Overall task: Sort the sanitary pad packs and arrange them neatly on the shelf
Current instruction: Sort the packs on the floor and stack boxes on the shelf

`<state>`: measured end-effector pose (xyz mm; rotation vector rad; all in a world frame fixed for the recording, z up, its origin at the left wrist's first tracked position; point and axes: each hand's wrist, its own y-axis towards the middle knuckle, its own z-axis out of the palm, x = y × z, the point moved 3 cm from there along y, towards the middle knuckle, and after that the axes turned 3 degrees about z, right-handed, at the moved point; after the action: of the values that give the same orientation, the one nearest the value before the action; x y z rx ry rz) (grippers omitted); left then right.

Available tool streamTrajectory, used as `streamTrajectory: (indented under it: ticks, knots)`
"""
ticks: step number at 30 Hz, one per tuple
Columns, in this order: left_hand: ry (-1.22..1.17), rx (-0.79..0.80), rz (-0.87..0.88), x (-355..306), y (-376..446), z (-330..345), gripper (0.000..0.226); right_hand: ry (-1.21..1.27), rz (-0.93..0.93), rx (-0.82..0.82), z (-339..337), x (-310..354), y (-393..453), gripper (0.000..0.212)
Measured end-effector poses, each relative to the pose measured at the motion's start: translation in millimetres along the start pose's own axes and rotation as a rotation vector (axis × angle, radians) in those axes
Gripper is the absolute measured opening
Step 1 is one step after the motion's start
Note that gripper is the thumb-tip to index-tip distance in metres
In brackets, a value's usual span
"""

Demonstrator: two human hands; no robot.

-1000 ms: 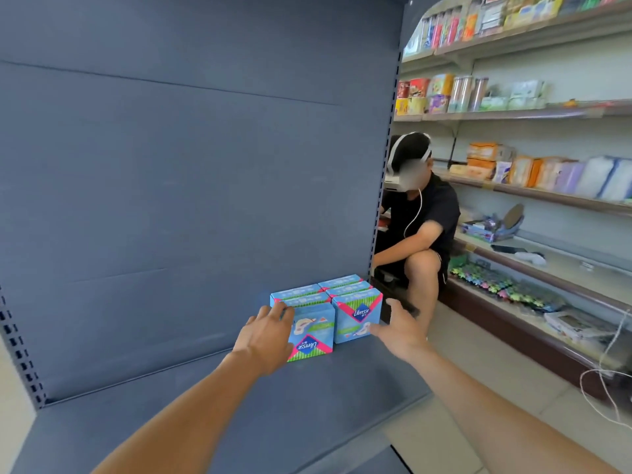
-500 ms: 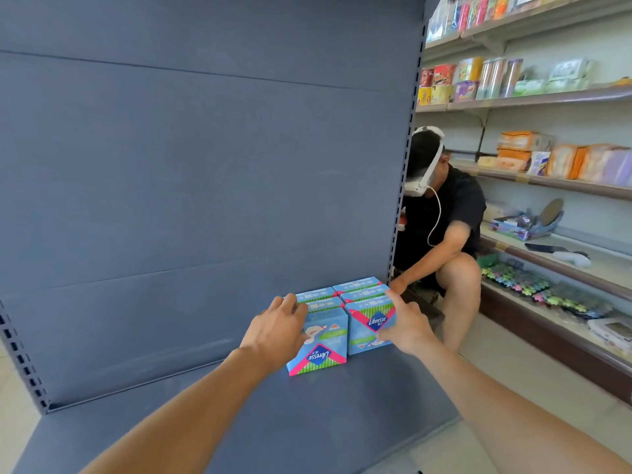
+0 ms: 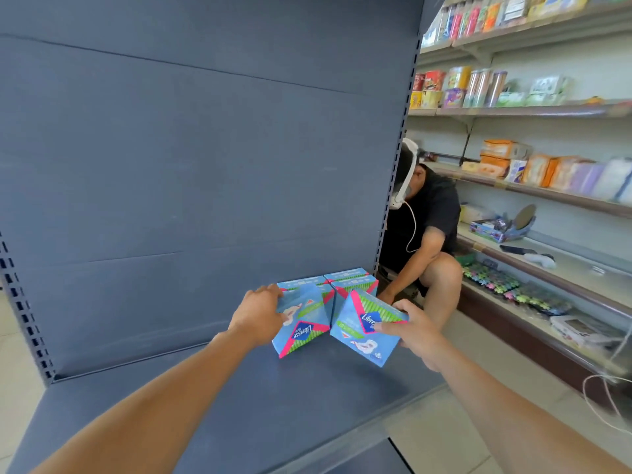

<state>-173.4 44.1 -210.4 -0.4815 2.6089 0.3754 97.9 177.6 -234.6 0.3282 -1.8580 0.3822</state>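
Note:
Several blue sanitary pad packs with pink and green corners sit at the back right of the dark grey shelf [image 3: 212,401]. My left hand [image 3: 258,314] rests on the left side of the front left pack [image 3: 302,323], which is tilted and upside down. My right hand [image 3: 412,328] grips the front right pack [image 3: 366,328] and holds it tilted, pulled forward from the group. Two more packs [image 3: 349,280] stand behind, against the back panel.
A crouching person [image 3: 427,234] in a black shirt is just right of the shelf's upright post. Wall shelves [image 3: 533,193] with assorted goods line the right side. A white cable [image 3: 602,401] hangs at the lower right. Tiled floor lies past the shelf's front edge.
My right hand has taken hold of the front right pack, pulled it forward and tilted it. My left hand stayed on the front left pack, which now leans more.

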Motion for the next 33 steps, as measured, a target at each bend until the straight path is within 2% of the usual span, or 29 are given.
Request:
streamTrajectory:
  ticks: [4,7,11,14,18,20,21,23,24,27,30,33]
  knots:
    - [-0.453,-0.074,-0.249,-8.8,-39.6,-4.0,0.032,0.187,0.049,0.070,-3.8,5.8,-49.0,0.032]
    - [-0.867,-0.097,-0.357,-25.2,-74.1,9.1,0.035,0.266,0.079,0.095,2.4,10.7,-77.4,0.042]
    - [-1.442,-0.031,-0.405,-58.7,-122.6,36.5,0.037,0.406,0.082,0.107,8.0,26.1,-111.0,0.034]
    - [-1.684,0.052,-0.351,-84.4,-153.8,49.0,0.047,0.434,0.079,0.109,11.7,39.8,-135.5,0.048]
    - [-1.691,0.124,-0.247,-106.3,-178.6,56.6,0.067,0.459,0.058,0.065,16.5,53.5,-164.4,0.081]
    - [-1.629,0.180,-0.221,-113.0,-187.2,55.9,0.073,0.461,0.044,0.027,16.1,58.6,-176.7,0.090]
    - [-1.594,0.213,-0.208,-114.5,-190.8,52.5,0.074,0.466,0.040,0.003,15.0,60.1,-182.8,0.082]
    - [-1.564,0.285,-0.181,-113.0,-195.9,39.4,0.070,0.476,0.032,-0.067,10.2,62.5,-195.1,0.049]
    - [-1.554,0.319,-0.159,-110.0,-196.6,30.5,0.072,0.477,0.029,-0.099,6.2,62.2,-199.7,0.039]
    - [-1.412,0.414,-0.100,-100.7,-193.8,-0.5,0.090,0.470,-0.005,-0.133,-3.3,63.8,-215.8,0.036]
    - [-1.195,0.454,-0.038,-107.2,-190.7,-22.1,0.067,0.475,-0.004,-0.123,-5.6,63.7,-232.5,0.036]
    - [-1.153,0.482,0.046,-131.6,-196.6,-24.3,0.062,0.501,-0.012,-0.131,4.1,59.9,-249.0,0.035]
